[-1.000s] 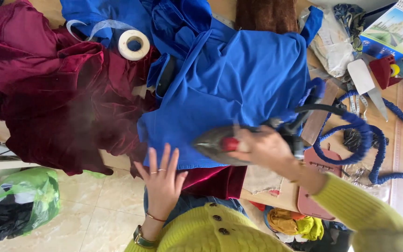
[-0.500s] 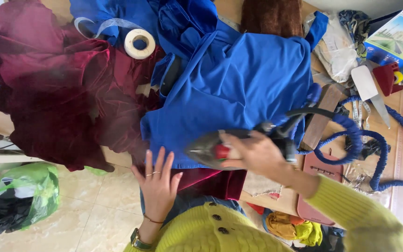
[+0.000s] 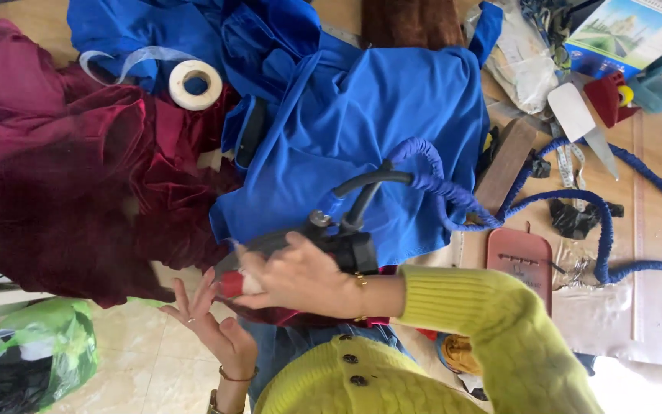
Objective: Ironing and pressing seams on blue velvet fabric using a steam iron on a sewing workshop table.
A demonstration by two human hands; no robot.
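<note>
My right hand grips the black handle of a steam iron with a red tip, at the near edge of a blue garment spread on the table. A blue braided hose runs from the iron to the right. My left hand hangs open, fingers spread, just below the iron over the floor, holding nothing. A dark red velvet cloth lies to the left of the blue garment and drapes over the table edge.
A roll of white tape lies on the cloths at the back. A wooden block, a brown rubber pad, scissors and a long ruler sit at the right. A green bag lies on the tiled floor.
My right hand has slid the iron leftwards along the near edge of the blue garment. My left hand has dropped lower and away from the cloth.
</note>
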